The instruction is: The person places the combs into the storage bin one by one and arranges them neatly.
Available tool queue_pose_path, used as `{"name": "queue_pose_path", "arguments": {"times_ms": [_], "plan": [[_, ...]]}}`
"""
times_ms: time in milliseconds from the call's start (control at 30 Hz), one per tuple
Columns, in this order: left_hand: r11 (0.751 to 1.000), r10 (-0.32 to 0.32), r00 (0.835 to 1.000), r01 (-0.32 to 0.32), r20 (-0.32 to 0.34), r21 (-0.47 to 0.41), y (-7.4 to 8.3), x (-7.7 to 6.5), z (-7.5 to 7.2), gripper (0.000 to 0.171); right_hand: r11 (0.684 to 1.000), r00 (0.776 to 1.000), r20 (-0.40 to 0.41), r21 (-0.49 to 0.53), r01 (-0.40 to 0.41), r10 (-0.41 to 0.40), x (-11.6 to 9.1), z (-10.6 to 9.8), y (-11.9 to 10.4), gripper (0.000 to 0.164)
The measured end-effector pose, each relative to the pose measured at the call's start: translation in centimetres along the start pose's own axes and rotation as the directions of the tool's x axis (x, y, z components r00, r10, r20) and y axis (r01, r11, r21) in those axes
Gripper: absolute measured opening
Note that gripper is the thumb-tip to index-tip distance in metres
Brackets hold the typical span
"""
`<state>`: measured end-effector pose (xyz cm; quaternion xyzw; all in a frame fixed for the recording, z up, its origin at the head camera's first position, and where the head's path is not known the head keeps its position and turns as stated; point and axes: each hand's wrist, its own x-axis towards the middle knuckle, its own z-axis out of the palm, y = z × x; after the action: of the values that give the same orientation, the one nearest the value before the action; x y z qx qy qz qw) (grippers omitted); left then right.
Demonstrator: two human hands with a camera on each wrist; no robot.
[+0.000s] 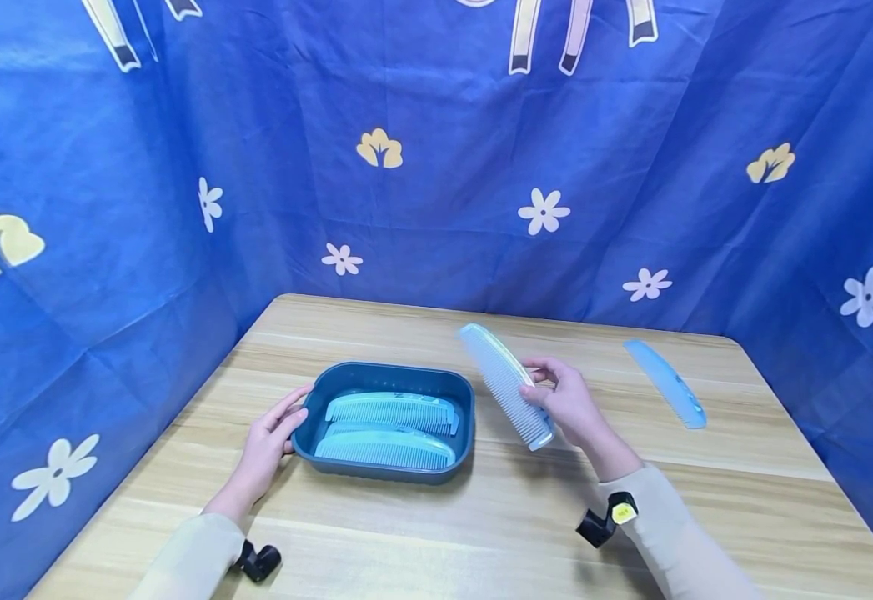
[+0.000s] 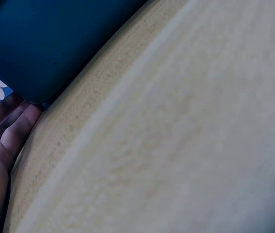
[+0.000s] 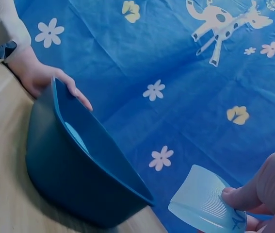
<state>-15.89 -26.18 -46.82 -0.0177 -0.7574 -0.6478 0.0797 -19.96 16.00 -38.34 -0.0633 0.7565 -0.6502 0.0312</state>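
A light blue comb is pinched between the thumb and fingers of my right hand, held tilted above the table to the right of a dark blue plastic bin. The same comb shows at the bottom of the right wrist view. My left hand grips the left end of the bin at its rim. Inside the bin lie light blue combs, one at the back and one in front, with another edge partly hidden beneath the front one.
Another light blue comb lies flat on the wooden table, right of my right hand. A blue patterned cloth hangs behind the table and along both sides.
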Motion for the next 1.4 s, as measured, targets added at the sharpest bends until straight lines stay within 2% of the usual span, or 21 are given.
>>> {"name": "queue_pose_path", "arguments": {"times_ms": [400, 667, 933, 1167, 1400], "plan": [[1.0, -0.004, 1.0, 0.004, -0.003, -0.007, 0.1, 0.0, 0.0, 0.048, 0.999, 0.997, 0.063, -0.017, 0.041, -0.04, 0.2, 2.7, -0.2, 0.04], [1.0, -0.008, 1.0, 0.008, -0.007, 0.009, -0.1, 0.1, 0.0, 0.047, 0.997, 0.988, 0.142, -0.034, 0.068, -0.063, 0.6, 4.2, -0.1, 0.042], [1.0, -0.004, 1.0, 0.004, -0.006, -0.017, 0.0, 0.1, -0.1, 0.048, 0.996, 0.977, 0.2, -0.032, 0.081, -0.073, 0.8, 5.7, -0.3, 0.041], [0.999, -0.013, 1.0, 0.013, -0.002, -0.03, 0.1, 0.1, -0.1, 0.048, 0.994, 0.971, 0.214, -0.021, 0.11, -0.103, 1.5, 7.4, 0.6, 0.039], [1.0, -0.016, 1.0, 0.016, -0.004, -0.024, 0.1, 0.0, -0.2, 0.046, 0.984, 0.969, 0.208, -0.085, 0.156, -0.135, 2.1, 9.1, 0.6, 0.035]]}}
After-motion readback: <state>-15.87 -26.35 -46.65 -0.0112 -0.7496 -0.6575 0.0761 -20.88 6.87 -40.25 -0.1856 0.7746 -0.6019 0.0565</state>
